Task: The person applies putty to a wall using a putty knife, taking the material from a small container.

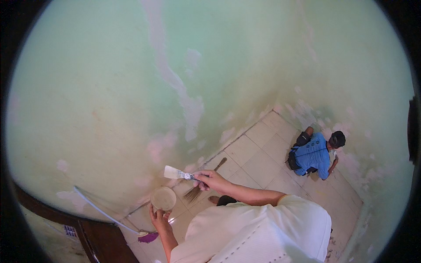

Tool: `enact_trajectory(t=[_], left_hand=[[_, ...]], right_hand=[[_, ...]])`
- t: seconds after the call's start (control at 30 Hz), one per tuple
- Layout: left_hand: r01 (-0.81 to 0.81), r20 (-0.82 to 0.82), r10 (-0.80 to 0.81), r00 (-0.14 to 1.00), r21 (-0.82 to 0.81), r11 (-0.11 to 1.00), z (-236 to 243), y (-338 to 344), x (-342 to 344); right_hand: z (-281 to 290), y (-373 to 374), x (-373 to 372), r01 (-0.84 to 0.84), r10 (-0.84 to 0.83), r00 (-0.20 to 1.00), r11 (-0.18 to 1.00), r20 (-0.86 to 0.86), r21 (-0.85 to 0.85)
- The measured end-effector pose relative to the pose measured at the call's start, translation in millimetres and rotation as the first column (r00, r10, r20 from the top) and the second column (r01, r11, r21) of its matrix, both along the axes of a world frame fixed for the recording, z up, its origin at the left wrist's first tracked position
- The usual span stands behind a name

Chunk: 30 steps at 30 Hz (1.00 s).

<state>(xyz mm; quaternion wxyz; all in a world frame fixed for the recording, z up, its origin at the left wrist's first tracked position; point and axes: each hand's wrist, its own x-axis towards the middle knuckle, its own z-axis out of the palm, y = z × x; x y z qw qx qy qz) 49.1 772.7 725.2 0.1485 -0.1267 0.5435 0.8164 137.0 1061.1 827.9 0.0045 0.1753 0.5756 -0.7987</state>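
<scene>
My right hand (206, 179) is closed round the handle of a putty knife (174, 172), its wide pale blade turned left toward the wall. Below and to the left, my left hand (160, 218) grips a round, shallow bowl (163, 198) from its near side. The bowl looks pale inside; what it contains, if anything, I cannot make out. Blade and bowl are apart. In front of both hands stands the green wall (123, 109), with a long whitish filler streak (177, 85) running down it and several paler patches lower down.
A straw broom (193, 193) lies on the tiled floor (263, 151) by the wall. A blue-handled broom with purple bristles (148, 237) leans at lower left, near a dark wooden door (105, 241). At right, a person in blue (312, 153) crouches against the other wall.
</scene>
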Motion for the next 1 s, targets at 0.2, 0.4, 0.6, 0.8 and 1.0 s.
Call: enact_trajectory(t=[0.2, 0.4, 0.6, 0.8, 1.0], left_hand=[[-0.028, -0.011, 0.027, 1.0, -0.041, 0.999, -17, -12, 1], [-0.039, -0.074, 0.034, 0.997, -0.069, 0.997, -13, -16, -8], [0.003, -0.143, -0.008, 0.99, -0.035, 0.999, 4, -1, -17], [0.032, -0.133, -0.027, 0.991, 0.028, 0.999, 11, 15, -24], [0.081, -0.168, -0.074, 0.983, 0.036, 0.996, 17, 22, -32]], right_hand=[[11, -2, 3, 0.005, 0.004, 0.999, 0.987, -0.053, 0.163], [24, -4, 4, 0.029, 0.024, 0.989, 0.939, -0.149, 0.342], [32, 1, 6, -0.035, 0.068, 0.995, 0.931, -0.079, 0.364], [39, 4, 5, -0.046, 0.089, 0.993, 0.905, -0.083, 0.422], [50, 1, 9, -0.067, 0.09, 0.996, 0.87, -0.023, 0.489]])
